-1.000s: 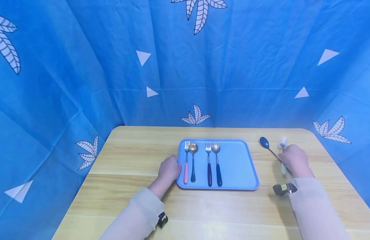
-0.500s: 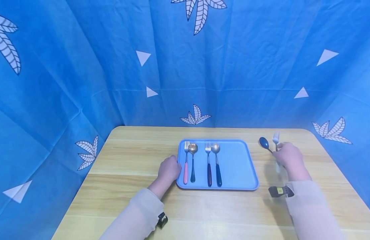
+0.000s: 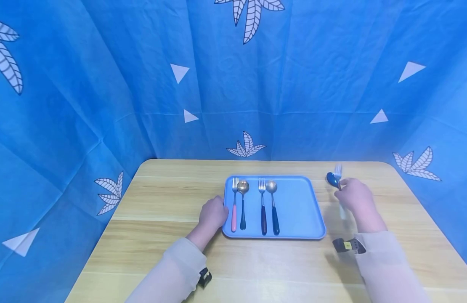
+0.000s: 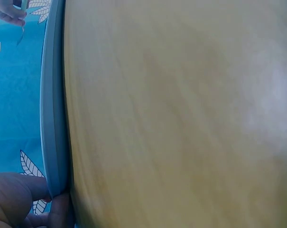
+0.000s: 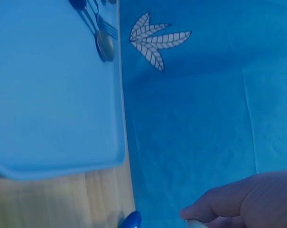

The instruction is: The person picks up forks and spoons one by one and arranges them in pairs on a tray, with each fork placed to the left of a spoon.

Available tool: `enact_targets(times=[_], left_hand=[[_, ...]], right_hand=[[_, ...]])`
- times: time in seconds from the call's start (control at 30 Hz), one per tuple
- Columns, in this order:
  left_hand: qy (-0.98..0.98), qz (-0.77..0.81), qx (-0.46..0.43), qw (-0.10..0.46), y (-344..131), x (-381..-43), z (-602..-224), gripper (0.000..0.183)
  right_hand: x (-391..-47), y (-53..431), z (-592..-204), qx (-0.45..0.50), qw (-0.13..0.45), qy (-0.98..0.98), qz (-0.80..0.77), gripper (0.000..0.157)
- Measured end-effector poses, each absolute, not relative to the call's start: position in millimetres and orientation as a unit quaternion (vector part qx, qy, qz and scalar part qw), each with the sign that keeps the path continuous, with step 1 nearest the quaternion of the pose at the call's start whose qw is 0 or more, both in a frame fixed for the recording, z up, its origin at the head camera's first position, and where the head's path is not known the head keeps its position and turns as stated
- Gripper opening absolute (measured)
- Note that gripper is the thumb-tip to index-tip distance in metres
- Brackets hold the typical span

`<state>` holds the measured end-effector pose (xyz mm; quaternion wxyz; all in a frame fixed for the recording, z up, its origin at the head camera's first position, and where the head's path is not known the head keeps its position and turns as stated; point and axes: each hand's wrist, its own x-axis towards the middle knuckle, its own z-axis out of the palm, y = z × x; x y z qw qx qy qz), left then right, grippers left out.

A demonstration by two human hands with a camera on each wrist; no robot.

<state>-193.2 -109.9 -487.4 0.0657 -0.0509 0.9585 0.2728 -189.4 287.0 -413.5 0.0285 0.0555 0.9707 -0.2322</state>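
My left hand (image 3: 213, 213) pinches the left rim of a light blue tray (image 3: 294, 202); in the left wrist view the thumb and fingers (image 4: 60, 211) meet around the tray's edge (image 4: 55, 95). Beyond the tray's right side, my right hand (image 3: 356, 198) holds a white-handled fork (image 3: 342, 211), tines pointing away. In the head view the fork overlaps a dark blue spoon (image 3: 331, 179) on the table, whose handle is hidden by the hand. On the tray lie a pink-handled fork (image 3: 234, 216), a gold-bowled spoon (image 3: 242, 202), a dark-handled fork (image 3: 264, 219) and a silver-bowled spoon (image 3: 275, 221).
The light wooden table (image 3: 161, 198) extends around the tray on every side. Behind it and at both sides hangs a blue leaf-patterned cloth (image 3: 313, 84). Each wrist wears a small black camera; the right one (image 3: 348, 245) sticks out toward the tray.
My right hand has moved left with the white-handled fork, from right of the dark blue spoon's bowl to over it. The left hand and the tray have stayed put.
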Motion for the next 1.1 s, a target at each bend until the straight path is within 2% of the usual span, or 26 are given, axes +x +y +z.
enact_targets(times=[0.2, 0.47, 0.9, 1.1], left_hand=[[0.959, 0.273, -0.050, 0.064, -110.6, -193.4, -488.0, 0.011], [0.961, 0.269, -0.043, 0.057, -111.1, -194.0, -488.2, 0.009], [0.962, 0.263, -0.040, 0.055, -111.4, -195.2, -491.8, 0.011], [0.962, 0.264, -0.043, 0.058, -110.8, -194.0, -490.1, 0.011]], right_hand=[[-187.5, 272.9, -416.5, 0.035, 0.023, 0.973, -0.229, 0.045], [-182.8, 253.8, -417.6, 0.027, 0.032, 0.969, -0.245, 0.052], [-181.7, 232.1, -436.8, 0.009, 0.016, 0.967, -0.254, 0.041], [-179.8, 223.4, -443.6, 0.013, 0.038, 0.962, -0.269, 0.042]])
